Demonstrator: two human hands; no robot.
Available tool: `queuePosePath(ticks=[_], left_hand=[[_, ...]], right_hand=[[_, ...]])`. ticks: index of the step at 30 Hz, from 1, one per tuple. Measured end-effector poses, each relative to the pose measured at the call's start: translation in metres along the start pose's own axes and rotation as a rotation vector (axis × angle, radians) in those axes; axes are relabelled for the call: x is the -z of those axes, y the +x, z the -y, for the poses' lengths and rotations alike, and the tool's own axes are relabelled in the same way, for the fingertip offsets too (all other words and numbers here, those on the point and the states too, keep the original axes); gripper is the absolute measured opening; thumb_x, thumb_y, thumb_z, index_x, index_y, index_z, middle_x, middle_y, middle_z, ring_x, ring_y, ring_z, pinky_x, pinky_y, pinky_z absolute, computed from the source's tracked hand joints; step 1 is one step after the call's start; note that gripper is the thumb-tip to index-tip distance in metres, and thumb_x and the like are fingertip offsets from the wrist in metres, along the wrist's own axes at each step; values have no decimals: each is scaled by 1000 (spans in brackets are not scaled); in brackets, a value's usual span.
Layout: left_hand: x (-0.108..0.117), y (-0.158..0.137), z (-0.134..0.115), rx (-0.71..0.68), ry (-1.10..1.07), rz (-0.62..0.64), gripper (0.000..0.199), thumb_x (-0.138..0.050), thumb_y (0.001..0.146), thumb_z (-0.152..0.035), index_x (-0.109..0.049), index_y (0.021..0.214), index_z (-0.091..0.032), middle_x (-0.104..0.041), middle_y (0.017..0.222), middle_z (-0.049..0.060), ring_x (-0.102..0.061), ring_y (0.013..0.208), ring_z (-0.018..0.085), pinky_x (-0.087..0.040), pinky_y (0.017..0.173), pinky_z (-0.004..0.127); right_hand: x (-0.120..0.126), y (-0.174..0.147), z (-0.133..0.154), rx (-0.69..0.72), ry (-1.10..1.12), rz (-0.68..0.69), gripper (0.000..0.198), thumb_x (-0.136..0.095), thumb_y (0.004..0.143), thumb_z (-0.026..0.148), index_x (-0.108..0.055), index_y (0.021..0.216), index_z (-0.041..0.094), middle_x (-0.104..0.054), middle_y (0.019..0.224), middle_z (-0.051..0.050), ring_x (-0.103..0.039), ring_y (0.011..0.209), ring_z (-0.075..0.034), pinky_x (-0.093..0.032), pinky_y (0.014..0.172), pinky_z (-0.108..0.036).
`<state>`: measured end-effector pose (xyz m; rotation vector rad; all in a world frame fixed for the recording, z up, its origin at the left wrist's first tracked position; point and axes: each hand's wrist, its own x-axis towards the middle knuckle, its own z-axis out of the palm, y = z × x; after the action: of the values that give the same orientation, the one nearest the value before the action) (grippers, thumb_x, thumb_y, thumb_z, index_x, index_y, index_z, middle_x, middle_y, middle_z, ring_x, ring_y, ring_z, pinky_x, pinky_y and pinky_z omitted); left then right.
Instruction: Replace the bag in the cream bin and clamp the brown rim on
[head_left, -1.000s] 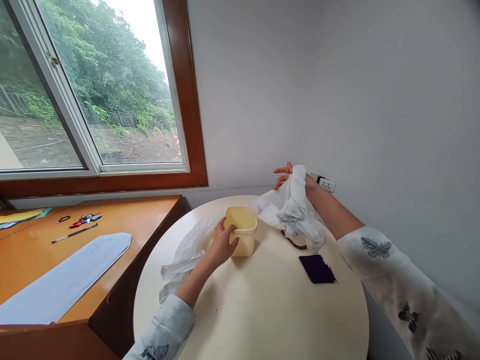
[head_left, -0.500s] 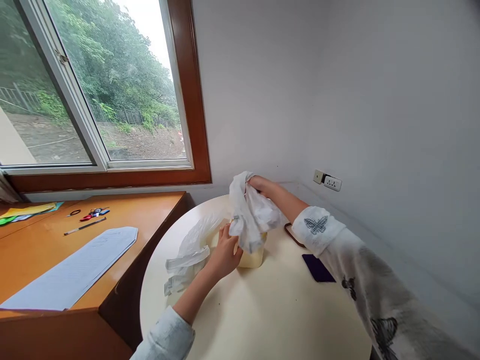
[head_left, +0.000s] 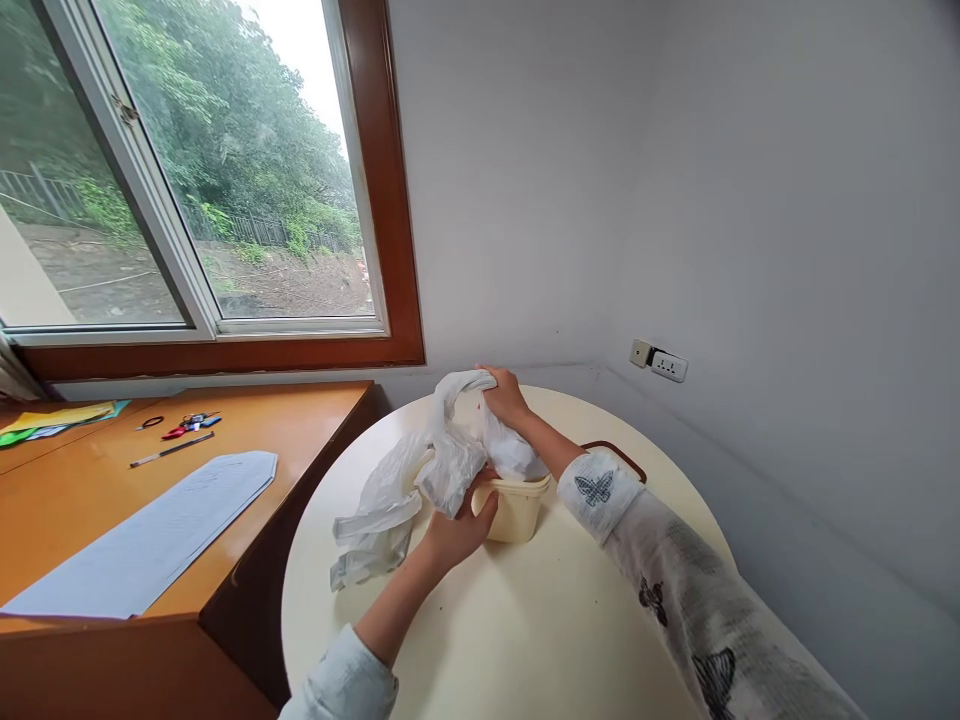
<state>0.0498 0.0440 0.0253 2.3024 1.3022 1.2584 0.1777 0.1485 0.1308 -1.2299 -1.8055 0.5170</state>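
A cream plastic container [head_left: 514,515] stands on the round table [head_left: 547,630], its rim partly covered by a crumpled white plastic bag [head_left: 454,460]. My left hand [head_left: 459,530] is closed at the container's left corner, thumb on the front wall, other fingers partly hidden under the bag. Above the container, my right hand [head_left: 507,398] grips a bunched, twisted part of the bag. A puffed white part rests over the container's opening, so its contents are hidden. More thin white plastic spreads on the table to the left; whether it is the same bag I cannot tell.
Behind my right sleeve, a brown loop-shaped handle [head_left: 619,458] lies on the table. An orange-brown desk [head_left: 300,415] on the left carries paper sheets [head_left: 150,540], a pen [head_left: 171,450] and small red and blue items [head_left: 191,426]. Walls stand behind and right.
My right hand has moved down and slightly left with the bag, uncovering the container's rim. My left hand has shifted slightly right. My right sleeve now hides the dark purple flat item.
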Motion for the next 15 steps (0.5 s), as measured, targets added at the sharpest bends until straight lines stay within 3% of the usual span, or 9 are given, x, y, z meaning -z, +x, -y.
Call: queuePosePath(ticks=[3, 7, 11, 15], left_hand=[[4, 4, -9, 27, -24, 14, 19, -48, 82, -31, -56, 96, -22, -63, 104, 4, -54, 104, 21, -38, 98, 41], [6, 9, -12, 25, -11, -19, 16, -49, 83, -34, -57, 92, -24, -65, 97, 3, -57, 98, 20, -40, 95, 41], [2, 14, -3, -1, 41, -42, 20, -50, 81, -37, -59, 92, -23, -65, 96, 4, -57, 98, 23, -41, 94, 43], [-2, 15, 5, -65, 128, -56, 25, -49, 82, -36, -60, 98, -21, -63, 102, 8, -53, 107, 27, -36, 99, 47]], right_hand=[[12, -1, 3, 42, -95, 36, 18, -37, 73, 19, -55, 72, 17, -57, 74, 1, -48, 73, -13, -36, 60, -20], [38, -6, 7, 26, -219, 221, 11, -51, 68, 23, -52, 59, 17, -52, 62, 2, -46, 66, -12, -31, 55, -20], [60, -18, 8, -92, -293, 442, 20, -58, 69, 32, -51, 57, 17, -52, 56, 1, -47, 57, -11, -32, 51, -20], [65, -33, 4, -215, -251, 718, 21, -52, 77, 33, -55, 66, 15, -59, 57, -1, -54, 50, -11, -42, 51, -21]])
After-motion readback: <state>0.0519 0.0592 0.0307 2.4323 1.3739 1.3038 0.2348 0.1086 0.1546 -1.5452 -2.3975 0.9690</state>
